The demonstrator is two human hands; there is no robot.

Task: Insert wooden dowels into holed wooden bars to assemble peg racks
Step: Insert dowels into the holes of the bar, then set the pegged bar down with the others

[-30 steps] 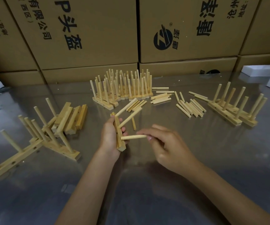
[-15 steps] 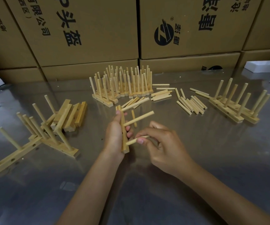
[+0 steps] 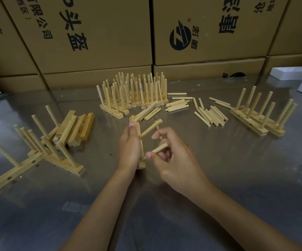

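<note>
The left hand (image 3: 129, 147) is gripping the bar (image 3: 140, 142) upright above the surface (image 3: 219, 178); the right hand (image 3: 172, 156) is pinching a stick (image 3: 159, 148) beside it. If tilting, the stick may be missing its hole and jamming

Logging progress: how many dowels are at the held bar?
3 dowels: one near the bar's top end, one mid-bar, one lower, pinched by the right hand; its seating is hidden.
</note>
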